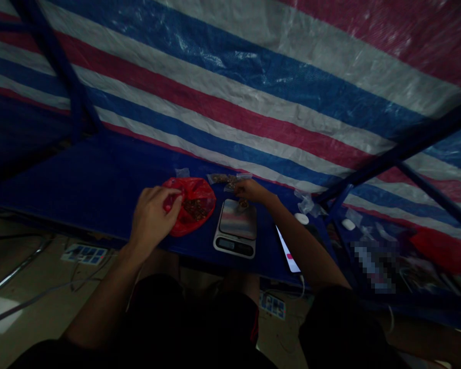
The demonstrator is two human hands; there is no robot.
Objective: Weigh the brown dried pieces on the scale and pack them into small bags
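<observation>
A red plastic bag [205, 190] lies spread on the blue table, with many small brownish pieces [195, 208] inside it. My left hand [153, 212] pinches the bag's left edge between thumb and fingers. To the right of the bag sits a digital scale [237, 225] with a shiny platform and a display on its near side. My right hand [250, 190] is over the scale's far edge, its fingers closed; what they hold is too small to make out. Just under them, a small brownish-gold piece [243, 203] is at the platform's far end. Small filled clear bags [218, 178] lie behind the scale.
A lit phone [288, 251] with a white cable [302, 287] lies right of the scale, partly under my right forearm. Beyond it are a white round object [301, 219] and crumpled clear bags [307, 204]. Blue frame bars [397, 159] and a striped sheet [230, 113] stand behind.
</observation>
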